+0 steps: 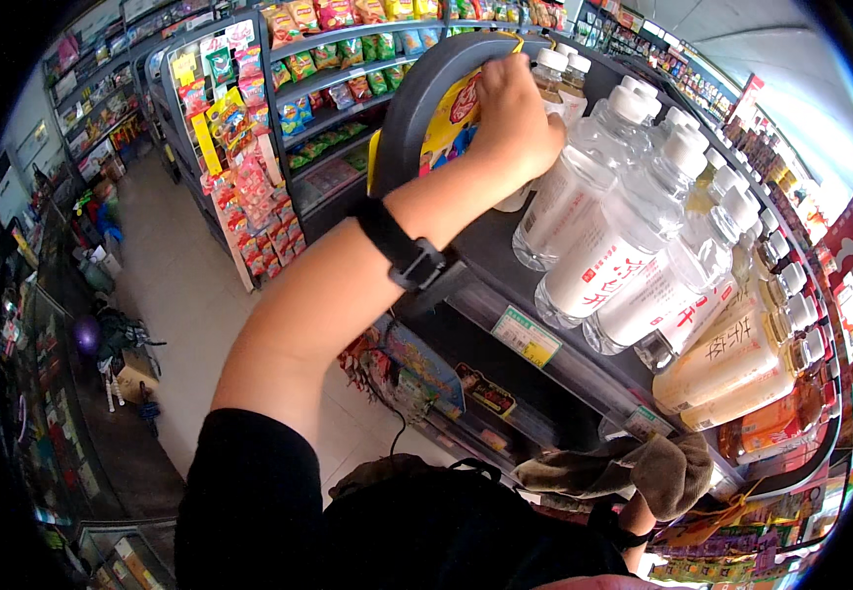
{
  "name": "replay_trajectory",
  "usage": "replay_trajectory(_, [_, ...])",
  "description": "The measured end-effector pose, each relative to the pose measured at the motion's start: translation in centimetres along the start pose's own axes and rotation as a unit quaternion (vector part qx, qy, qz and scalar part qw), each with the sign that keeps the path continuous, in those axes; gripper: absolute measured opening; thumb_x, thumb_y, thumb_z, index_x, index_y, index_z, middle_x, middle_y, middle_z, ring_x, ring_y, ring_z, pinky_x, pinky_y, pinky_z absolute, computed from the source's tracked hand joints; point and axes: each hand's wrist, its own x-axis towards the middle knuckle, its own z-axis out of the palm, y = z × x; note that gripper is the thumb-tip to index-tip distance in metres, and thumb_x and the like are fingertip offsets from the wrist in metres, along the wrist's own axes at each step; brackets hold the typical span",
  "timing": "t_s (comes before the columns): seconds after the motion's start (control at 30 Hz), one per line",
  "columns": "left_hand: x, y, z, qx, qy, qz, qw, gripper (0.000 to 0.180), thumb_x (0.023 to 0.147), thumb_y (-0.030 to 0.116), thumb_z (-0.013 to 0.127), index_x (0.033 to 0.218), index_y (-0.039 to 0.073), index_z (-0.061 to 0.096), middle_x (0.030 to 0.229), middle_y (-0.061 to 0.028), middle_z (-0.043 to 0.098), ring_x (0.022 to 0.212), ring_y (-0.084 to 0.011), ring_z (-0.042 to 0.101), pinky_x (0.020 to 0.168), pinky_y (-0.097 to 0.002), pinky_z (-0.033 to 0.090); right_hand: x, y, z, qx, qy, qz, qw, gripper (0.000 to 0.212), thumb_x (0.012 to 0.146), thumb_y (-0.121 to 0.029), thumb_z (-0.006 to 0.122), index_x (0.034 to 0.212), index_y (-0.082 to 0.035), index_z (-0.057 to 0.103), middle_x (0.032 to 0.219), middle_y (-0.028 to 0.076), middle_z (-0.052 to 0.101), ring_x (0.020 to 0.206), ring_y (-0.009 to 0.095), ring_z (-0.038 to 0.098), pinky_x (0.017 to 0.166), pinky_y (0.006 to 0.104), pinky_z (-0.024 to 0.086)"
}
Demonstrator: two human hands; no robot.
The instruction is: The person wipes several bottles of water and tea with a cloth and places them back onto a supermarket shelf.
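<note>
My left hand [517, 118] reaches across to the far left end of the top shelf, beside the dark grey curved end panel [409, 118]. Its fingers are curled together; whatever they hold, if anything, is hidden behind the hand. Right beside it stand bottles with white caps [551, 61]. Nearer to me, several clear water bottles [593, 265] with white labels stand in rows along the shelf edge. At the lower right, my right hand [643, 506] is mostly covered by a brown cloth [677, 472], which it grips, close to the shelf's front.
Pale yellow bottles [726, 364] and orange-brown bottles [780, 423] fill the shelf's right end, inside a dark curved rail [824, 447]. Price tags [527, 335] line the front edge. Snack racks [249, 167] stand behind. A tiled aisle [185, 295] runs at left, beside a dark counter [72, 393].
</note>
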Motion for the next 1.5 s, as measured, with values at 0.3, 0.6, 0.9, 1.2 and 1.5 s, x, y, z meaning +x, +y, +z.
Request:
replay_trajectory(0.3, [11.7,7.5,-4.7,0.069,-0.289,0.173,0.939,0.022,0.072,0.019,0.058,0.078,-0.002,0.062,0.065,-0.0183,0.062,0.061,-0.0297,0.062,0.060,-0.0361,0.050,0.4,-0.6,-0.1,0.008,-0.012,0.034,0.999,0.029,0.070,-0.009,0.053,0.092,0.009,0.058,0.078,0.011,0.062,0.066,0.015,0.055,0.066,0.0252,0.046])
replay_trajectory(0.6, [15.2,1.9,5.8,0.410,-0.492,0.149,0.754,0.060,0.062,0.045,0.070,0.103,0.003,0.063,0.112,-0.0172,0.058,0.100,-0.0273,0.057,0.085,-0.0363,0.045,0.2,-0.4,-1.0,-0.009,-0.053,0.013,0.998,0.031,0.067,-0.009,0.050,0.089,0.011,0.059,0.071,0.010,0.062,0.058,0.015,0.054,0.060,0.0249,0.046])
replay_trajectory(0.9, [15.1,2.4,5.4,0.437,-0.436,0.128,0.777,0.043,0.065,0.034,0.072,0.099,0.009,0.067,0.104,-0.0115,0.063,0.093,-0.0283,0.061,0.080,-0.0374,0.048,0.6,-2.7,0.9,-0.049,-0.025,0.022,0.998,0.032,0.067,-0.012,0.050,0.088,0.010,0.060,0.068,0.010,0.062,0.058,0.015,0.054,0.061,0.0255,0.046])
replay_trajectory(1.2, [15.0,3.0,4.8,0.514,-0.451,0.151,0.714,0.053,0.065,0.034,0.072,0.110,0.008,0.061,0.112,-0.0129,0.059,0.098,-0.0278,0.059,0.081,-0.0375,0.048,1.2,-3.6,0.7,-0.036,-0.025,0.012,0.999,0.032,0.066,-0.015,0.051,0.085,0.008,0.061,0.065,0.011,0.061,0.057,0.015,0.053,0.060,0.0259,0.045])
replay_trajectory(1.5, [14.2,5.2,2.1,0.460,-0.579,0.154,0.656,0.063,0.062,0.033,0.076,0.115,0.005,0.054,0.109,-0.0146,0.059,0.096,-0.0313,0.056,0.079,-0.0383,0.048,1.1,-3.0,1.0,0.034,-0.002,0.047,0.998,0.029,0.064,-0.018,0.052,0.079,0.005,0.062,0.067,0.011,0.062,0.057,0.017,0.055,0.059,0.0263,0.045])
